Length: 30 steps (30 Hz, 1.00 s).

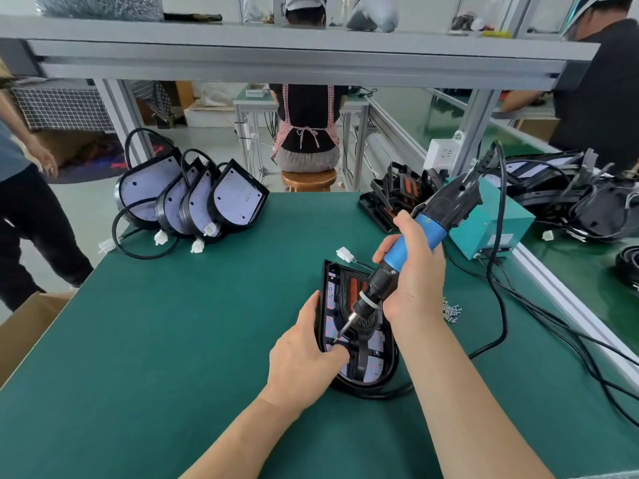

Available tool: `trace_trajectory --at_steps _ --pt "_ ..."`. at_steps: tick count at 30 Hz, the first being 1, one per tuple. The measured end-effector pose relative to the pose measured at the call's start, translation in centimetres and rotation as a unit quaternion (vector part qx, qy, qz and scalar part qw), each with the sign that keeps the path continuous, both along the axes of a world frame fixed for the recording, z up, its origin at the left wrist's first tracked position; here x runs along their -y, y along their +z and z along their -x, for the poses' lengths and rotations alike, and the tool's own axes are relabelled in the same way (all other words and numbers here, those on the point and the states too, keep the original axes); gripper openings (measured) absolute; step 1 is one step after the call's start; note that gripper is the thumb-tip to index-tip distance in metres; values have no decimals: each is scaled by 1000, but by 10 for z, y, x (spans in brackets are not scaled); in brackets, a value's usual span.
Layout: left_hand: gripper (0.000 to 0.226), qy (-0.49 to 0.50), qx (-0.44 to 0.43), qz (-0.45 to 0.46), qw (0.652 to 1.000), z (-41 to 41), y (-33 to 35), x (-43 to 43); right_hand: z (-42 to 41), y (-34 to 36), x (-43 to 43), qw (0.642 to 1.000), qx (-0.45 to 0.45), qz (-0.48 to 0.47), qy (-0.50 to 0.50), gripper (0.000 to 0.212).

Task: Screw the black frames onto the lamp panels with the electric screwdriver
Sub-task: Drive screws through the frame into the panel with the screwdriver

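A lamp panel with a black frame (375,369) lies flat on the green mat in front of me. My left hand (304,354) grips its left edge, thumb pressing on the frame's inner bar. My right hand (413,274) holds the blue and black electric screwdriver (408,247) tilted, its bit tip touching the panel's left side near my left thumb. A small pile of screws (451,310) sits just right of my right hand. The panel's white connector (345,253) lies behind it.
Several lamp panels (193,198) with cables lean together at the back left. A stack of black frames (401,195) and a teal power box (491,223) stand at the back right, black cables (539,312) trailing across the mat. People sit and stand beyond the table.
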<state>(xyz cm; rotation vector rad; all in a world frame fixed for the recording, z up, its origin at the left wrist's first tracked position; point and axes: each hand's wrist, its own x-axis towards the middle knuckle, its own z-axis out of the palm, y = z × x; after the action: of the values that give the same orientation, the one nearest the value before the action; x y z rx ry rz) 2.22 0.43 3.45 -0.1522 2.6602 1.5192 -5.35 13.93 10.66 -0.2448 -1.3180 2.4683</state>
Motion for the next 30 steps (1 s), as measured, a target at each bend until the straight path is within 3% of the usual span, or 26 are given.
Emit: trace_trajectory --at_steps 12,16,22,27,30 --pt "91 1 3 6 1000 0 0 -1 1 0 7 999 -24 -20 9 17" --pt "91 1 2 5 1000 1 1 -1 0 2 12 998 -38 -38 36 22" --pt "91 7 -3 3 1000 1 1 -1 -1 3 14 986 -101 -79 111 7" --pt "91 2 -15 -1 1000 1 1 -1 -1 2 17 981 -114 -92 124 18" --pt "90 -5 -25 -6 1000 0 2 0 -2 2 16 981 -117 -89 127 13"
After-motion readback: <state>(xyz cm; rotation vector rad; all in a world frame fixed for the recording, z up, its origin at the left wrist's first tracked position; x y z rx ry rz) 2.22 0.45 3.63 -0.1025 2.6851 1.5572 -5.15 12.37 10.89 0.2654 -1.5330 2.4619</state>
